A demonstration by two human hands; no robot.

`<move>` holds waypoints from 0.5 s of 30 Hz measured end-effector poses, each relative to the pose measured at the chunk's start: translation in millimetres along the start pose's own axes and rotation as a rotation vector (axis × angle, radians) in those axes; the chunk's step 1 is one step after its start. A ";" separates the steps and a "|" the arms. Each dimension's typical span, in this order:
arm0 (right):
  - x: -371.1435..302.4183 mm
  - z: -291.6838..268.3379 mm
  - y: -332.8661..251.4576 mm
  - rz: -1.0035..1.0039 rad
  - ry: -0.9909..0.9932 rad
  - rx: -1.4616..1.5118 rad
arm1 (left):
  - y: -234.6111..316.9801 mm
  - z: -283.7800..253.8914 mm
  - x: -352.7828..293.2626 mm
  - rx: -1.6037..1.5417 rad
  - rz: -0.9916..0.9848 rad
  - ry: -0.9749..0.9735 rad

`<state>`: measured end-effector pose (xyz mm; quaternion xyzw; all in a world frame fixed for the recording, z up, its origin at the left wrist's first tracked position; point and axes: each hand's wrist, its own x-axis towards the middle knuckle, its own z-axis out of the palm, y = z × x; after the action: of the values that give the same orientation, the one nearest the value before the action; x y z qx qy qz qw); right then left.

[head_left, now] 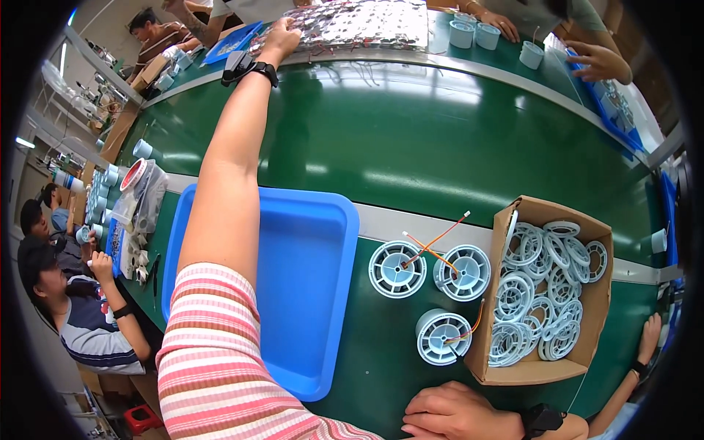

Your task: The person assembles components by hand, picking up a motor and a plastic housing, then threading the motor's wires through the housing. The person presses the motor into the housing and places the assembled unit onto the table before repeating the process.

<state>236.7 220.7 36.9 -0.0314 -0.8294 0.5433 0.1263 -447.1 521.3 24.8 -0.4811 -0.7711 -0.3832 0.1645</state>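
Three white spools point(433, 293) with orange wires lie on the green surface point(440, 147), just beyond the right hand point(455, 414), which rests loosely curled, holding nothing. Left hand point(282, 37) reaches far across, fingers down on a silvery sheet point(352, 26); grip unclear.

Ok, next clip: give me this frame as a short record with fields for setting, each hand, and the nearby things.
setting: green conveyor belt with other people working along it
left hand: arm stretched across the belt, fingers on a silvery sheet of small wired parts; grip unclear
right hand: resting on the green surface at the near edge, holding nothing
in front: empty blue plastic tray
right of tray: three white round plastic spools with orange wires
far right: open cardboard box of white plastic rings
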 end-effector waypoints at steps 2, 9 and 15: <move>-3.9 1.2 3.4 -0.034 -0.009 0.014 | -7.3 -14.6 4.0 -0.001 0.044 0.049; -3.5 1.1 3.0 0.013 -0.003 0.000 | 30.5 -2.1 -2.2 -0.061 -0.052 -0.271; -5.3 2.6 4.2 0.064 0.017 -0.014 | 59.2 10.2 -15.6 0.282 0.043 -0.349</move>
<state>240.8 219.0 31.2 -0.0635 -0.8305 0.5411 0.1159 -387.0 533.7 34.1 -0.5287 -0.8233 -0.1792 0.1025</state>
